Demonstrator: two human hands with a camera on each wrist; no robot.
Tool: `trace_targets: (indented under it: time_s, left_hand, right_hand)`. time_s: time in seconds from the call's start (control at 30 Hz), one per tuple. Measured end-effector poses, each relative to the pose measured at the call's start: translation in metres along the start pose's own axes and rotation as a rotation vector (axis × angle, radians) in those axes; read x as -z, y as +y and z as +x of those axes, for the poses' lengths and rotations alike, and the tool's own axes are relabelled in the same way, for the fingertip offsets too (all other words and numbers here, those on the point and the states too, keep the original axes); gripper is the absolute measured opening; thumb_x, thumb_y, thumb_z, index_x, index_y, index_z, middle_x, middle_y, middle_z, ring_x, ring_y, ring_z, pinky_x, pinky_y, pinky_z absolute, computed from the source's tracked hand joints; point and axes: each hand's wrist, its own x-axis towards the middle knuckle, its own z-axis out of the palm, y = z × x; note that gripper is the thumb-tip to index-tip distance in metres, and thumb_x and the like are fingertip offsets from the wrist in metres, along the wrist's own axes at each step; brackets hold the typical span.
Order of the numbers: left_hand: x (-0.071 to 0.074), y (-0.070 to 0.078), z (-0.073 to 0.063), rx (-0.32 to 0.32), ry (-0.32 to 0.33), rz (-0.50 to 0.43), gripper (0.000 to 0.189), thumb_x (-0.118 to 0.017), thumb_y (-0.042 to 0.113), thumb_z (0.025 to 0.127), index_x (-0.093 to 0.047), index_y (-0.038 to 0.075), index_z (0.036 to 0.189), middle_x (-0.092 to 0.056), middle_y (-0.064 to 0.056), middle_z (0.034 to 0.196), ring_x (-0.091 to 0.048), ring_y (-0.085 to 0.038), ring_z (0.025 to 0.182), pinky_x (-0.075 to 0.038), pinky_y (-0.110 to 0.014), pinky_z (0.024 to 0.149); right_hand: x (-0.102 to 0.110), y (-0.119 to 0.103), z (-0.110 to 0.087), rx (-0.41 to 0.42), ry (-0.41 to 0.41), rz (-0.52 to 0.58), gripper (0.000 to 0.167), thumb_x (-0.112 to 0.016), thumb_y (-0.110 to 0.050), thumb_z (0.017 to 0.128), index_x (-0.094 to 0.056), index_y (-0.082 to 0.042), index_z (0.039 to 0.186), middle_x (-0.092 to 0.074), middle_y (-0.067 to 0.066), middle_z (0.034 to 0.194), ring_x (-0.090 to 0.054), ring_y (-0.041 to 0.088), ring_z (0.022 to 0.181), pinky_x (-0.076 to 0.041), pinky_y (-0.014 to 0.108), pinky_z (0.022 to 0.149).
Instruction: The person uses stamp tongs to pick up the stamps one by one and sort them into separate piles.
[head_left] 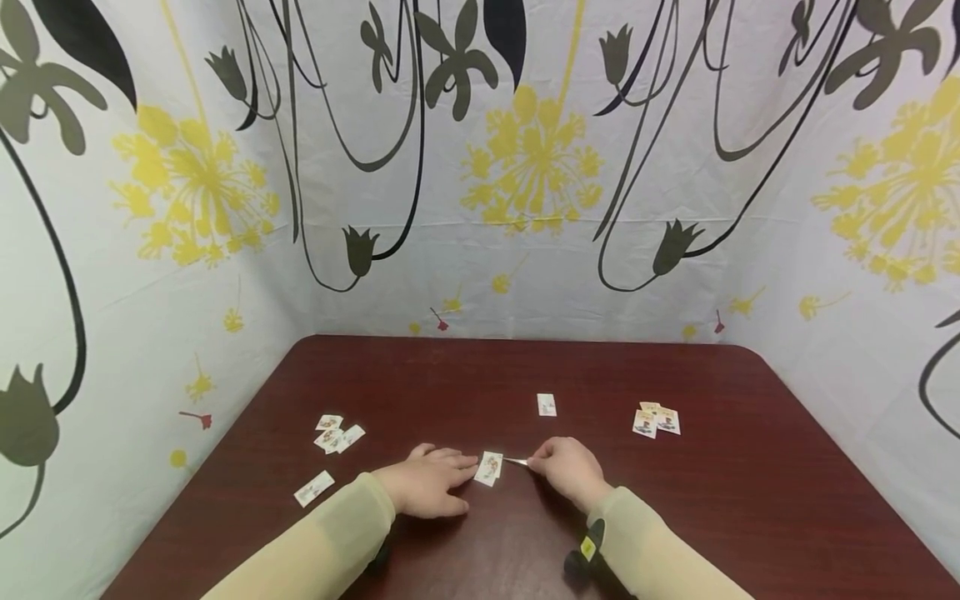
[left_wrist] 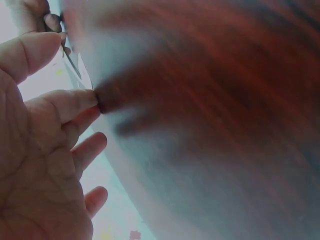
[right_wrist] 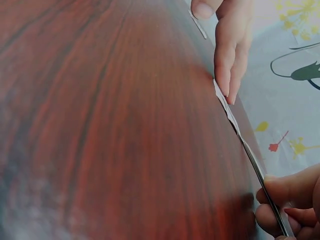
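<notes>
My right hand (head_left: 572, 471) pinches slim, dark-edged tweezers (right_wrist: 259, 172) between thumb and fingers. Their pointed tip reaches left to a small overlapping group of white picture cards (head_left: 489, 468) in the middle of the table. On the cards' left edge rest the fingertips of my left hand (head_left: 431, 482), its fingers stretched out and palm down. The right wrist view shows these cards edge-on, with a slightly raised rim (right_wrist: 227, 112) between the left fingers and the tool. Whether the tips grip a card cannot be made out.
On the left of the dark red table (head_left: 720, 500) lie a cluster of cards (head_left: 339, 435) and a single card (head_left: 313, 488). Farther back is one more card (head_left: 547, 405), with another card cluster (head_left: 657, 420) to the right. A patterned cloth (head_left: 465, 192) encloses the table's far sides.
</notes>
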Motion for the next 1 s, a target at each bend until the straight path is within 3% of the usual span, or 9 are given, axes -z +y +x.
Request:
trace_targets:
  time_s: [0.3, 0.57, 1.0]
  left_hand:
    - [-0.0061, 0.0090, 0.0005, -0.102, 0.026, 0.074, 0.061, -0.050, 0.052, 0.092, -0.042, 0.027, 0.147, -0.036, 0.011, 0.151, -0.031, -0.017, 0.139, -0.022, -0.051, 0.108]
    - [-0.0007, 0.0076, -0.0028, -0.066, 0.033, 0.069, 0.057, -0.051, 0.050, 0.093, -0.049, 0.023, 0.143, -0.042, 0.011, 0.147, -0.034, -0.017, 0.138, -0.022, -0.051, 0.108]
    - [-0.0012, 0.0086, -0.0007, -0.076, 0.057, 0.063, 0.058, -0.053, 0.048, 0.092, -0.051, 0.018, 0.141, -0.047, 0.008, 0.141, -0.038, -0.014, 0.133, -0.024, -0.046, 0.106]
  right_hand:
    - [-0.0005, 0.0013, -0.0006, 0.013, 0.023, -0.013, 0.012, -0.074, -0.027, 0.082, -0.071, -0.021, 0.072, -0.064, -0.009, 0.073, -0.053, 0.010, 0.066, -0.042, 0.033, 0.063]
    - [0.0013, 0.0024, -0.0042, 0.010, 0.022, -0.011, 0.012, -0.074, -0.026, 0.081, -0.070, -0.021, 0.071, -0.064, -0.009, 0.074, -0.053, 0.009, 0.067, -0.042, 0.032, 0.063]
    - [0.0020, 0.0026, -0.0056, 0.010, 0.021, 0.008, 0.011, -0.074, -0.026, 0.082, -0.071, -0.020, 0.072, -0.063, -0.009, 0.073, -0.051, 0.010, 0.066, -0.041, 0.031, 0.061]
